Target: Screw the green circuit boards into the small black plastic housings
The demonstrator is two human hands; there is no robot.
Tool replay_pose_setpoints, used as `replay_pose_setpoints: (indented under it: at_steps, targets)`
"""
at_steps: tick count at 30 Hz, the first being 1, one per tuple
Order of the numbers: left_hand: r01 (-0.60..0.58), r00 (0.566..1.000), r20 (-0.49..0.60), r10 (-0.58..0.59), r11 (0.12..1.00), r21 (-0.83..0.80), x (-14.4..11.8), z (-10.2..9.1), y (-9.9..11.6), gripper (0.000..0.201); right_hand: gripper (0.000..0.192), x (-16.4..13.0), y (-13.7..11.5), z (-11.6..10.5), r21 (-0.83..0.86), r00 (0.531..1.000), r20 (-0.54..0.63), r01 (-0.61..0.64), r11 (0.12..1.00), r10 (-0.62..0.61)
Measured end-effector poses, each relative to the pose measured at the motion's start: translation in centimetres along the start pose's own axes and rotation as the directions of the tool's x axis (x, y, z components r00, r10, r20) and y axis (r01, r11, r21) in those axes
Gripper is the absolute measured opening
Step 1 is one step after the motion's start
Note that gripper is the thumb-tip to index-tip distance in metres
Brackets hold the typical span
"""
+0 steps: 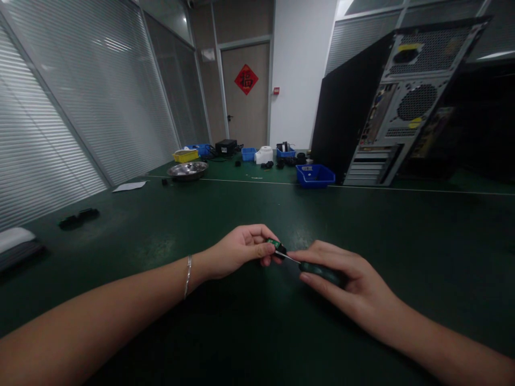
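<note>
The dark green bench [169, 225] carried a black computer case [386, 107] at the far right, with a blue bin [316, 175] just beside it and a metal bowl [187, 170] well apart to the left. Low over the near part of the bench, the right hand [341, 281] was closed around the dark handle of a screwdriver [317, 271], whose thin shaft pointed left. Its tip touched a small green part [276, 245], which the left hand [237, 251] was pinching between thumb and fingers.
</note>
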State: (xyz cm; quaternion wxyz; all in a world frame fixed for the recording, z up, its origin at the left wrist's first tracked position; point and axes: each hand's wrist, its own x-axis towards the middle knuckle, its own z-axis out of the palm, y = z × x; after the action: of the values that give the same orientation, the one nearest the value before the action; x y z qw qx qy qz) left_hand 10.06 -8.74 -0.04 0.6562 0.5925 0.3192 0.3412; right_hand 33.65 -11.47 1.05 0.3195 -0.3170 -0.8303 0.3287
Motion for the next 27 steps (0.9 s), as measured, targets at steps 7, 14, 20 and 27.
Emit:
replay_pose_setpoints:
  at_steps: [7, 14, 20, 27]
  targets:
    - [0.008, 1.0, 0.007, -0.008, 0.999, 0.032, -0.05, 0.1, 0.23, 0.018, 0.034, 0.03, 0.05, -0.12, -0.001, 1.0, 0.01, -0.005, 1.0, 0.005]
    - [0.002, 1.0, 0.01, -0.002, 0.999, 0.04, -0.02, 0.12, 0.07, 0.019, 0.033, 0.1, -0.09, -0.03, -0.002, 1.0, 0.017, -0.02, 1.0, 0.02]
    - [-0.033, 0.998, -0.043, 0.035, 0.999, 0.041, -0.2, 0.19, 0.01, 0.02, 0.032, -0.02, 0.13, 0.12, 0.005, 0.999, 0.0, -0.05, 0.999, 0.05]
    - [-0.058, 0.998, -0.015, 0.057, 0.997, -0.044, -0.25, 0.11, 0.06, 0.037, 0.03, 0.06, 0.33, 0.15, -0.01, 0.992, -0.073, -0.108, 0.994, 0.107]
